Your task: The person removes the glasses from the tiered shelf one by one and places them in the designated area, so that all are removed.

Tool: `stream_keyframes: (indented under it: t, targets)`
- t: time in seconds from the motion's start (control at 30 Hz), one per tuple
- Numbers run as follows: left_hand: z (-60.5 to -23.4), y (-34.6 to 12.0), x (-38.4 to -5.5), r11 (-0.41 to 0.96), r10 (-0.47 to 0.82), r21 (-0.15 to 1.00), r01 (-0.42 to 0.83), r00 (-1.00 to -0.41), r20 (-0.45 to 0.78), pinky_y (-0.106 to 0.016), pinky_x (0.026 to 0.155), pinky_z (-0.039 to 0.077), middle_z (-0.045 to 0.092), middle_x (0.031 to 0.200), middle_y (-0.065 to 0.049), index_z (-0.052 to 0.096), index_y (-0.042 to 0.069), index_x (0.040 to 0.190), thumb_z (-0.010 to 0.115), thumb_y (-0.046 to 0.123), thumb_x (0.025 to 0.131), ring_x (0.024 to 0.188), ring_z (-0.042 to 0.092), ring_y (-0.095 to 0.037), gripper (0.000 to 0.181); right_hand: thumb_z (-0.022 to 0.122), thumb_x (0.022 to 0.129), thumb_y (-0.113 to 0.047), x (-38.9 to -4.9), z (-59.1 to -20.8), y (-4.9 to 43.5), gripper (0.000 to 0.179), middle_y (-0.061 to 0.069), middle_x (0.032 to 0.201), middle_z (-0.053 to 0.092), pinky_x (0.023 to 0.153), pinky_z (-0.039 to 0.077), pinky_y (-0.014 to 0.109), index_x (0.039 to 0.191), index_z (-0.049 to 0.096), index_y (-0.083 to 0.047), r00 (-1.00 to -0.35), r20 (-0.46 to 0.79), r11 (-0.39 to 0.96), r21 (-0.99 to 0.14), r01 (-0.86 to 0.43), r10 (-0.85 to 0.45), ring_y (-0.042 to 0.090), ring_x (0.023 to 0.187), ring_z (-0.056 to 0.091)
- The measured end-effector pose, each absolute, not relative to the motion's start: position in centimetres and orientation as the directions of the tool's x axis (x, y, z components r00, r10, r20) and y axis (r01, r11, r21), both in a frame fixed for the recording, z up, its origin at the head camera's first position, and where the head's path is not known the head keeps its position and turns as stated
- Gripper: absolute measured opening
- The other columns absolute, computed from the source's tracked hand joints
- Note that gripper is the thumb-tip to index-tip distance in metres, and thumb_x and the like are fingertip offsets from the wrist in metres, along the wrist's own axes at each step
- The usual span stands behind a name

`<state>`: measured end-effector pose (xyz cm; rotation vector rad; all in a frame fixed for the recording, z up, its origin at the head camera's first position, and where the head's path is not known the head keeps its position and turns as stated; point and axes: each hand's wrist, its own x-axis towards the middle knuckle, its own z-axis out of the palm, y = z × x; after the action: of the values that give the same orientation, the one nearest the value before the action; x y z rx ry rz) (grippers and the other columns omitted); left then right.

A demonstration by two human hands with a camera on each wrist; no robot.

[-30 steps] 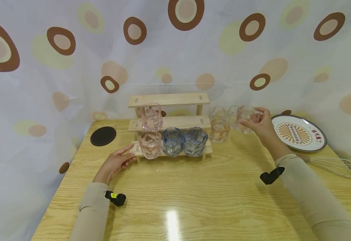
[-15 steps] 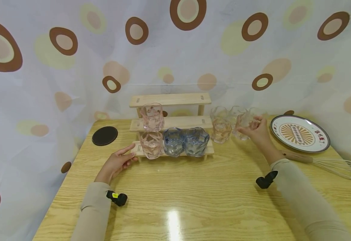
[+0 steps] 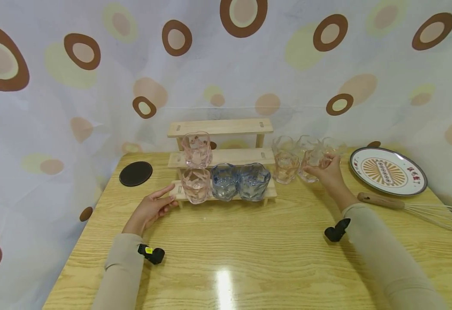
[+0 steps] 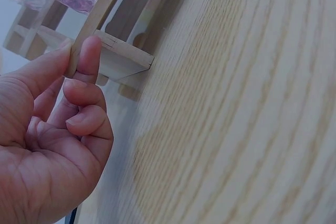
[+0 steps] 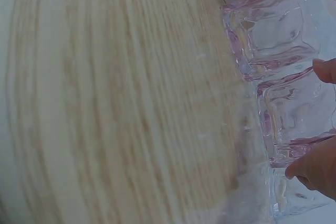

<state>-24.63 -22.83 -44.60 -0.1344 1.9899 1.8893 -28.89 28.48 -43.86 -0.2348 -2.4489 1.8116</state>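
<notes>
My right hand (image 3: 324, 167) grips a clear pinkish glass (image 3: 312, 160) low over the table, just right of an amber glass (image 3: 285, 166). In the right wrist view the fingertips (image 5: 324, 70) wrap the ribbed glass (image 5: 283, 103). My left hand (image 3: 166, 196) pinches the left end of the wooden stepped rack (image 3: 219, 127) at its bottom step; thumb and index finger (image 4: 90, 51) hold the rack's board end (image 4: 123, 59). The rack carries a pink glass (image 3: 196, 149) on the middle step, and another pink glass (image 3: 195, 185) with two blue glasses (image 3: 224, 181) on the bottom step.
More clear glasses (image 3: 307, 142) stand behind the amber one by the curtain. A patterned plate (image 3: 388, 171) and a wooden-handled whisk (image 3: 423, 209) lie at the right. A black coaster (image 3: 135, 173) lies left of the rack. The wooden table (image 3: 249, 241) stretches toward me.
My right hand has brought the glass down from mid-air and slightly left, to table level beside the amber glass. My left hand has stayed on the rack's end.
</notes>
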Motion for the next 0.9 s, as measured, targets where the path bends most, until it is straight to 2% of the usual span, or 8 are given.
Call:
stream_keyframes:
  t: [0.27, 0.53, 0.63, 0.7, 0.8, 0.9]
  targets:
    - [-44.70, -22.67, -24.54, 0.078, 0.189, 0.936, -0.343, -0.917, -0.352, -0.019, 0.054, 0.034, 0.071, 0.084, 0.004, 0.037, 0.022, 0.147, 0.057, 0.018, 0.097, 0.058, 0.041, -0.006, 0.054, 0.073, 0.084, -0.028, -28.85, -44.24, 28.51, 0.094, 0.001, 0.097, 0.023, 0.081, 0.032, 0.035, 0.142, 0.003, -0.004, -0.984, -0.046, 0.317, -0.943, 0.100, 0.174, 0.016, 0.087, 0.027]
    - [-44.73, -22.60, -24.47, 0.090, 0.184, 0.933, -0.350, -0.914, -0.361, -0.019, 0.054, 0.034, 0.071, 0.085, 0.003, 0.038, 0.024, 0.146, 0.058, 0.020, 0.096, 0.059, 0.041, -0.006, 0.055, 0.074, 0.083, -0.030, -28.88, -44.46, 28.40, 0.095, 0.001, 0.098, 0.022, 0.083, 0.031, 0.036, 0.142, 0.004, -0.004, -0.980, -0.057, 0.316, -0.942, 0.115, 0.189, 0.017, 0.089, 0.027]
    - [-44.67, -22.56, -24.48, 0.094, 0.179, 0.931, -0.352, -0.914, -0.364, -0.019, 0.055, 0.034, 0.071, 0.085, 0.003, 0.039, 0.024, 0.146, 0.059, 0.020, 0.095, 0.059, 0.041, -0.006, 0.055, 0.074, 0.083, -0.029, -28.94, -44.52, 28.33, 0.095, 0.001, 0.100, 0.021, 0.089, 0.032, 0.038, 0.141, 0.003, -0.004, -0.979, -0.058, 0.305, -0.945, 0.117, 0.196, 0.020, 0.099, 0.029]
    - [-44.61, -22.53, -24.51, 0.102, 0.175, 0.930, -0.353, -0.914, -0.366, -0.019, 0.055, 0.034, 0.071, 0.085, 0.003, 0.039, 0.024, 0.146, 0.059, 0.020, 0.095, 0.059, 0.041, -0.006, 0.055, 0.074, 0.083, -0.029, -29.01, -44.57, 28.29, 0.096, 0.002, 0.105, 0.022, 0.098, 0.031, 0.041, 0.141, 0.002, -0.004, -0.979, -0.059, 0.295, -0.948, 0.116, 0.195, 0.025, 0.113, 0.030]
    - [-44.51, -22.55, -24.59, 0.103, 0.169, 0.930, -0.353, -0.915, -0.366, -0.019, 0.055, 0.034, 0.071, 0.085, 0.003, 0.039, 0.024, 0.146, 0.059, 0.021, 0.095, 0.059, 0.041, -0.006, 0.054, 0.074, 0.083, -0.029, -29.13, -44.61, 28.31, 0.098, 0.005, 0.114, 0.020, 0.108, 0.023, 0.045, 0.142, 0.000, -0.005, -0.982, -0.063, 0.282, -0.953, 0.113, 0.181, 0.031, 0.135, 0.019]
    - [-44.44, -22.64, -24.66, 0.101, 0.170, 0.931, -0.351, -0.916, -0.364, -0.019, 0.055, 0.034, 0.071, 0.084, 0.004, 0.039, 0.024, 0.146, 0.059, 0.020, 0.096, 0.059, 0.042, -0.006, 0.055, 0.073, 0.084, -0.029, -29.30, -44.69, 28.36, 0.098, 0.008, 0.123, 0.017, 0.111, 0.018, 0.047, 0.143, -0.002, -0.006, -0.984, -0.065, 0.285, -0.952, 0.110, 0.163, 0.034, 0.141, 0.010]
